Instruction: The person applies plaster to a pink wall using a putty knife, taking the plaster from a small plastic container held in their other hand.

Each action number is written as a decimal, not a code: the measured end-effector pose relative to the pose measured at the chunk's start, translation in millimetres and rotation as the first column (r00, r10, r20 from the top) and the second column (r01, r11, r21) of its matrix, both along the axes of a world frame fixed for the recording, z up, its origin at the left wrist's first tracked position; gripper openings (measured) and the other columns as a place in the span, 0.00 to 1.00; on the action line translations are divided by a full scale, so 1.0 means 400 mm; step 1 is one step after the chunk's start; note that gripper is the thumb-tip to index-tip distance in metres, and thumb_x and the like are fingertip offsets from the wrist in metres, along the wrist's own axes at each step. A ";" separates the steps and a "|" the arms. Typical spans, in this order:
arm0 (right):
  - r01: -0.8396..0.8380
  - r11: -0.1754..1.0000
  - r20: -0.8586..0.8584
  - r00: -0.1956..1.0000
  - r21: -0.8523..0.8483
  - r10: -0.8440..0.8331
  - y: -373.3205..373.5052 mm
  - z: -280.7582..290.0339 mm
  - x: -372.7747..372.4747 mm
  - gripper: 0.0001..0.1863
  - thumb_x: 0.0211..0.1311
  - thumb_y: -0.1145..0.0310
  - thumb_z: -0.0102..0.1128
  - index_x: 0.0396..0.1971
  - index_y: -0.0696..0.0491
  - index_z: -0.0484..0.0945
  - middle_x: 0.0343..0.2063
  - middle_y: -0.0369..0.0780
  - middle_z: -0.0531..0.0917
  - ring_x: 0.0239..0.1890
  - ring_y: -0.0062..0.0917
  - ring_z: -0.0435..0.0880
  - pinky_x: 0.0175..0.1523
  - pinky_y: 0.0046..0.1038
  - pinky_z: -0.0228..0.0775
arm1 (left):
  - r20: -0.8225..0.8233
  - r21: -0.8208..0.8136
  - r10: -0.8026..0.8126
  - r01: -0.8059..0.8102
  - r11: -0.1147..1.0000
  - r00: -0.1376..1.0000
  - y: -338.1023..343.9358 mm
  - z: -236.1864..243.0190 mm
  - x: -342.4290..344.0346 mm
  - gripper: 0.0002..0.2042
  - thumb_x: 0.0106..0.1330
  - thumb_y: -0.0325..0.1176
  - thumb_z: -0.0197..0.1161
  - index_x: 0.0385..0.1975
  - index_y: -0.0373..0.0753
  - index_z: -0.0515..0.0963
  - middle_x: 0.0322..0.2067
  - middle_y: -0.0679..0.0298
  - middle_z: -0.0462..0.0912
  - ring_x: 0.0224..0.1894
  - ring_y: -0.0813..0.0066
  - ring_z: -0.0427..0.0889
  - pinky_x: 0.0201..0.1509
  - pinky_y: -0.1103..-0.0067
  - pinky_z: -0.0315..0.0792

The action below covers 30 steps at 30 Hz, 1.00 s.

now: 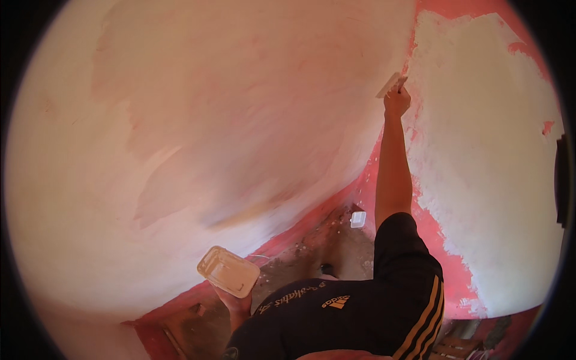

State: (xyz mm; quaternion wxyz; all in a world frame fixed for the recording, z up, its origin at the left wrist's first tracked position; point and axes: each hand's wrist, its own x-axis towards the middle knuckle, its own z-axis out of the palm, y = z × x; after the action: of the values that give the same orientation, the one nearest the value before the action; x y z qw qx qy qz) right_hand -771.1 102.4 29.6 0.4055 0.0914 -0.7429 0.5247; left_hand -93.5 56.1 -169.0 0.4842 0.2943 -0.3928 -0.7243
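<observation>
My right hand (397,101) grips a flat scraper (386,85), raised to the corner where a cream-skimmed wall (252,114) with pink showing faintly through meets a right-hand wall (480,150) patched off-white over pink. Whether the blade touches the surface I cannot tell. Low at the left, my left hand (233,300) holds a beige rectangular plastic tub (228,270) from underneath, tilted, with a smear of pale paste inside. Most of that hand's fingers are behind the tub.
A small white container (358,219) lies on the dirty, speckled floor (300,258) near the corner. Pink paint runs along the wall bottoms. Wooden pieces (174,342) lie at the lower left, more (456,345) at the lower right. A dark object (561,180) sits at the far right edge.
</observation>
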 end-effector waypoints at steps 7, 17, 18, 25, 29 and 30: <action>-0.301 0.944 -0.131 0.939 0.138 0.318 -0.302 0.140 0.350 0.13 0.66 0.61 0.58 0.35 0.57 0.83 0.21 0.44 0.81 0.27 0.40 0.81 0.37 0.42 0.73 | -0.301 0.278 0.090 -0.003 0.960 0.950 -0.015 0.007 0.013 0.23 0.75 0.53 0.48 0.58 0.42 0.68 0.48 0.61 0.77 0.47 0.62 0.81 0.42 0.61 0.81; -0.865 0.445 -0.457 0.307 0.232 0.835 -0.551 0.208 1.169 0.26 0.46 0.81 0.62 0.51 0.61 0.78 0.34 0.48 0.77 0.42 0.44 0.78 0.42 0.39 0.76 | -0.159 -0.017 0.174 -0.179 0.984 0.972 -0.020 0.013 -0.076 0.22 0.69 0.39 0.62 0.59 0.41 0.66 0.45 0.61 0.77 0.41 0.65 0.81 0.38 0.66 0.81; -0.903 0.364 -0.455 0.231 0.230 0.860 -0.511 0.206 1.126 0.28 0.48 0.82 0.59 0.55 0.59 0.76 0.38 0.48 0.78 0.44 0.44 0.78 0.45 0.40 0.75 | -0.087 -0.098 0.192 -0.200 0.975 0.978 -0.015 0.023 -0.085 0.22 0.68 0.36 0.64 0.59 0.41 0.66 0.44 0.61 0.77 0.41 0.65 0.80 0.38 0.67 0.81; -0.675 0.573 -0.268 0.724 -0.465 0.635 -0.246 0.185 0.521 0.12 0.71 0.63 0.58 0.38 0.58 0.82 0.20 0.36 0.75 0.22 0.21 0.71 0.29 0.28 0.66 | -0.350 0.209 0.109 -0.036 0.977 0.930 -0.044 -0.046 0.020 0.27 0.61 0.30 0.70 0.59 0.41 0.66 0.46 0.61 0.76 0.43 0.65 0.80 0.40 0.68 0.80; -0.222 0.905 -0.117 0.974 -0.362 0.192 -0.134 0.061 0.038 0.18 0.69 0.57 0.57 0.34 0.58 0.83 0.20 0.42 0.81 0.22 0.30 0.80 0.31 0.32 0.71 | -0.172 0.098 -0.019 0.036 0.994 0.985 -0.029 -0.001 0.010 0.23 0.70 0.50 0.56 0.59 0.43 0.67 0.47 0.61 0.76 0.45 0.63 0.80 0.41 0.64 0.81; 0.004 0.968 -0.076 0.997 -0.251 -0.024 -0.111 0.051 -0.036 0.19 0.68 0.55 0.57 0.33 0.58 0.83 0.19 0.44 0.81 0.21 0.34 0.80 0.31 0.33 0.72 | -0.073 0.031 -0.030 0.032 0.999 0.997 -0.024 0.001 0.008 0.25 0.72 0.55 0.52 0.59 0.44 0.67 0.47 0.62 0.76 0.45 0.63 0.80 0.41 0.63 0.81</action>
State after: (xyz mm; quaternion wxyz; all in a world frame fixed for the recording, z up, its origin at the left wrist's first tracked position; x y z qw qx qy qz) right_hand -785.5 58.2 49.9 0.4462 0.0548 -0.6548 0.6075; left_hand -90.4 46.3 -168.4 0.4820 0.2693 -0.3676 -0.7483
